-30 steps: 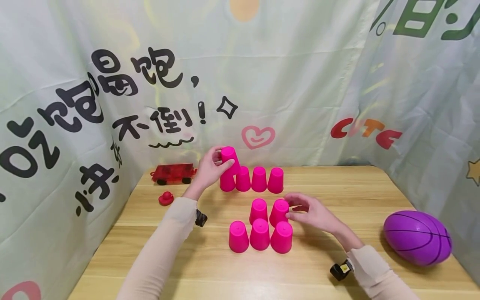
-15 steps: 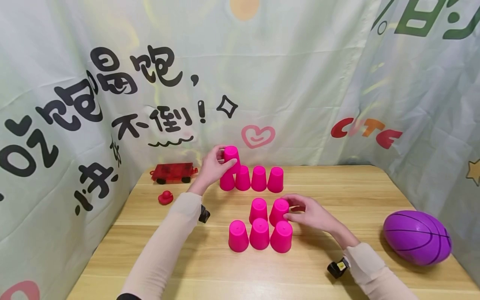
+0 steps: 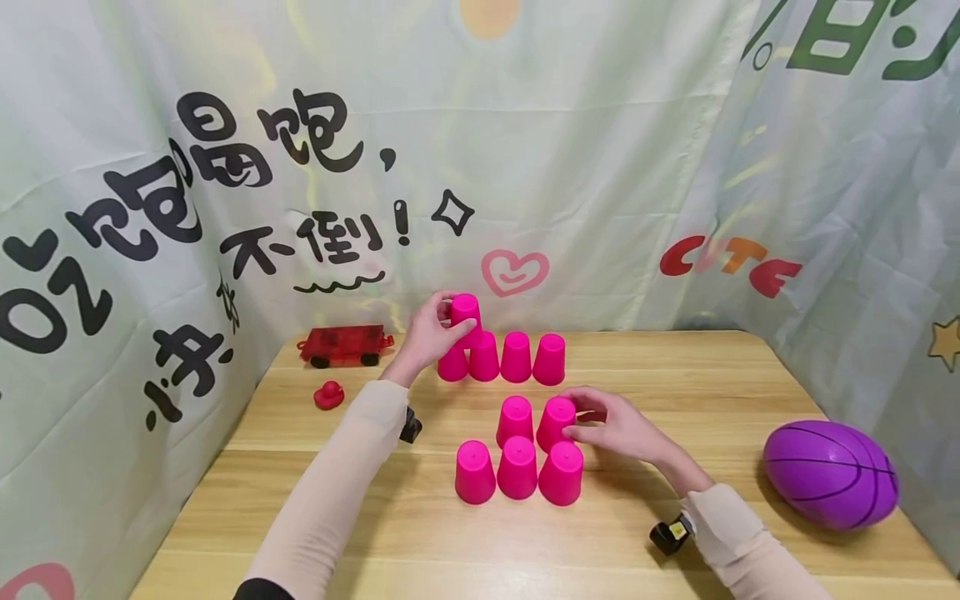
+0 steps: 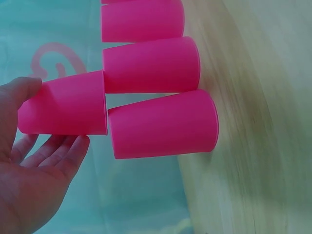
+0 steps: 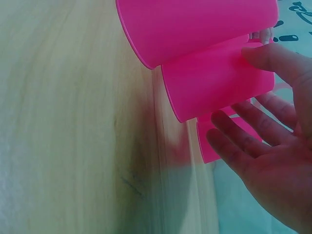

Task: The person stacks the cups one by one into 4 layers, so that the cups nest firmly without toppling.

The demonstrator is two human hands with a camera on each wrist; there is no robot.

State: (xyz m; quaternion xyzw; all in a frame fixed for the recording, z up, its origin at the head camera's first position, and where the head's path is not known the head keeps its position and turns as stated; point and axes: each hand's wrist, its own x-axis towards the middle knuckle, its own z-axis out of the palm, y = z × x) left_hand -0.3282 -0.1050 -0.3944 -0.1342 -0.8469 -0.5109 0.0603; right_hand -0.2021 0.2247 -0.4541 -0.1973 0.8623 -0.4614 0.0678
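Note:
My left hand point(image 3: 427, 340) grips an upside-down pink cup point(image 3: 466, 313) between thumb and fingers. This cup sits over the two leftmost cups of the back row point(image 3: 515, 358); in the left wrist view the held cup's point(image 4: 66, 107) rim meets their bases. On the right, my right hand point(image 3: 618, 425) curls around another upturned pink cup point(image 3: 555, 421), which stands on the table. Its thumb presses one side of that cup point(image 5: 214, 80), with the fingers along the other side in the right wrist view. A second cup point(image 3: 514, 421) stands to its left.
Three more upturned pink cups point(image 3: 475, 472) form a row nearer the front of the wooden table point(image 3: 450, 550). A red toy wagon point(image 3: 343, 345) and red rubber duck point(image 3: 328, 395) lie at the left. A purple ball point(image 3: 831, 475) rests at the right. Printed cloth hangs behind.
My left hand has carried its cup slightly right and straightened it from a tilt above the back row. My right hand has moved slightly left around its cup.

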